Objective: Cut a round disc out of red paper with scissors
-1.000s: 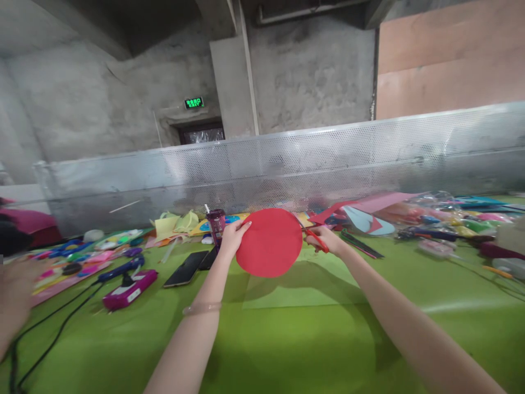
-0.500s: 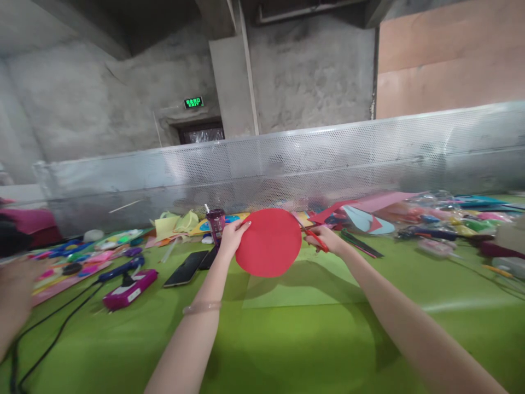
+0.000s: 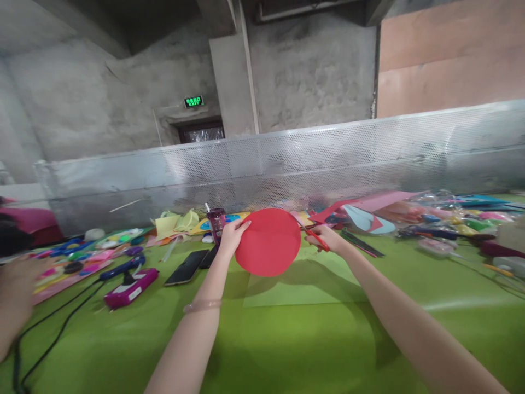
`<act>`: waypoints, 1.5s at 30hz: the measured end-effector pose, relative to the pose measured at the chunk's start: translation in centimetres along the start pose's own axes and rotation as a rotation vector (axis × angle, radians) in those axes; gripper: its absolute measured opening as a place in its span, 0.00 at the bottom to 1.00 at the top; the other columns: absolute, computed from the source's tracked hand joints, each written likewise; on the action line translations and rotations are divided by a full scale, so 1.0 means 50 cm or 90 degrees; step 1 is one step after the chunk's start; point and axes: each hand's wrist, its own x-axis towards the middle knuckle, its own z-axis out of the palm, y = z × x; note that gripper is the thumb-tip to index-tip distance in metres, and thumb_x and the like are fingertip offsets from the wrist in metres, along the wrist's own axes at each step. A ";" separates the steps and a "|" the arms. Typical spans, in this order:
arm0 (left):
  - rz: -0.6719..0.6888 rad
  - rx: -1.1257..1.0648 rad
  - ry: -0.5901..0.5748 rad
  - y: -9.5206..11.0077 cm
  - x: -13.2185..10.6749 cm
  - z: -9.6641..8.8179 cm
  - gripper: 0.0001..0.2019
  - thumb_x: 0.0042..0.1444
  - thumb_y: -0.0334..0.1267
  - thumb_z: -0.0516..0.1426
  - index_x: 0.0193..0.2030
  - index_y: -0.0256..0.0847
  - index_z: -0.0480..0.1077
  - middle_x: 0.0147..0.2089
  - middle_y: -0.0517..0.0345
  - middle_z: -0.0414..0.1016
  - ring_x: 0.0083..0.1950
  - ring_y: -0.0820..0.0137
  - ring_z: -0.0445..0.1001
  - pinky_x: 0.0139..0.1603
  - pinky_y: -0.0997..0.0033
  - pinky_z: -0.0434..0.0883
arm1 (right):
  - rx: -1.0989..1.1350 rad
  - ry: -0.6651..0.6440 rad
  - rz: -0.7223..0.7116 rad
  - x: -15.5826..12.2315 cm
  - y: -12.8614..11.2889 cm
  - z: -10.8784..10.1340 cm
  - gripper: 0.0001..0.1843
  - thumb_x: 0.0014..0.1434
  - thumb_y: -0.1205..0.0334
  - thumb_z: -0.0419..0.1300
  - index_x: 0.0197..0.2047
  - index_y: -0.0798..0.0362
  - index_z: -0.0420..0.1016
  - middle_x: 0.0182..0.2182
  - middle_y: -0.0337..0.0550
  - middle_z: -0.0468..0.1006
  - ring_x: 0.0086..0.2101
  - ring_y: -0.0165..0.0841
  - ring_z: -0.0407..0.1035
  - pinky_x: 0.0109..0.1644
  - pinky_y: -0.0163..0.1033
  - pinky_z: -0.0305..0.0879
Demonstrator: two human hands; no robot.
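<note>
My left hand (image 3: 231, 237) pinches the left edge of a red paper circle (image 3: 268, 242) and holds it upright above the green table (image 3: 287, 339). My right hand (image 3: 329, 239) grips red-handled scissors (image 3: 315, 235) whose blades meet the circle's right edge. Beneath the circle a light green paper sheet (image 3: 303, 287) lies flat on the table.
Two dark phones (image 3: 192, 265) and a purple cup with a straw (image 3: 215, 222) sit left of my left hand. A magenta device (image 3: 130, 288) with a black cable lies further left. Coloured paper and craft supplies (image 3: 430, 219) crowd the back right. Another person's blurred hand (image 3: 12, 301) shows at the left edge.
</note>
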 end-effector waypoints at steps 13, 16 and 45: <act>0.000 -0.010 0.001 -0.002 0.000 0.000 0.14 0.46 0.47 0.58 0.33 0.38 0.74 0.35 0.53 0.77 0.39 0.62 0.74 0.40 0.67 0.69 | -0.019 0.020 -0.005 -0.001 0.006 -0.001 0.11 0.45 0.57 0.56 0.19 0.55 0.62 0.14 0.33 0.61 0.15 0.25 0.58 0.16 0.32 0.62; -0.008 -0.018 -0.010 -0.006 0.002 0.000 0.14 0.46 0.47 0.58 0.32 0.38 0.74 0.35 0.53 0.77 0.38 0.62 0.74 0.39 0.67 0.69 | 0.005 0.030 0.006 -0.001 0.003 -0.002 0.11 0.45 0.57 0.56 0.19 0.55 0.62 0.14 0.33 0.61 0.15 0.25 0.58 0.17 0.32 0.62; -0.043 -0.013 -0.040 -0.026 0.011 0.001 0.15 0.44 0.47 0.59 0.35 0.37 0.74 0.35 0.52 0.77 0.38 0.61 0.74 0.40 0.66 0.69 | 0.001 -0.025 -0.003 -0.010 -0.015 -0.001 0.09 0.44 0.61 0.54 0.18 0.54 0.59 0.14 0.33 0.60 0.16 0.25 0.59 0.19 0.33 0.63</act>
